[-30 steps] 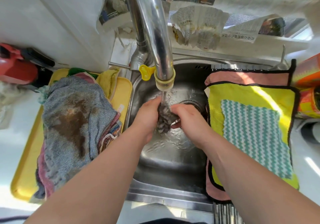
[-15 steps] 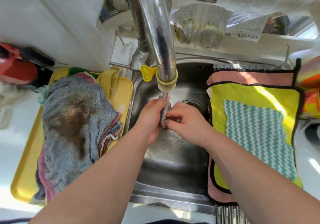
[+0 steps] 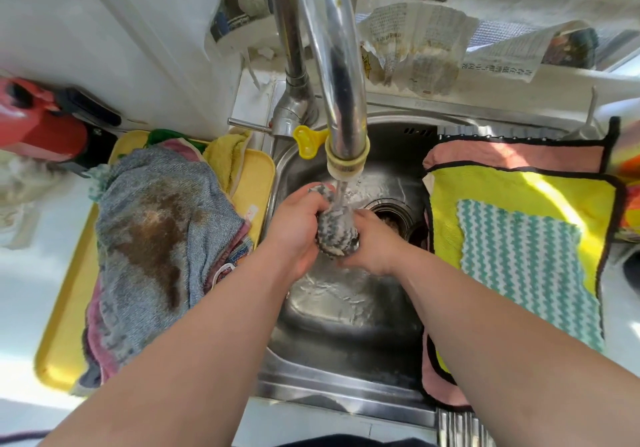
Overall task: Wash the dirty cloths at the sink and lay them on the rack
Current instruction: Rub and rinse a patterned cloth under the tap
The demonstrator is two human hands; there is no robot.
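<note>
plainly a bunched grey-and-white cloth (image 3: 334, 230), soaked

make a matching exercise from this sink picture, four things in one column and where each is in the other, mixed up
1 stained grey towel
2 striped cloth
3 green zigzag cloth
4 pink cloth

A on the yellow cloth
B top of the pile in the yellow tray
C beneath the yellow cloth
D gripped in left hand and right hand under the tap

Pairs: 1-B, 2-D, 3-A, 4-C
</note>
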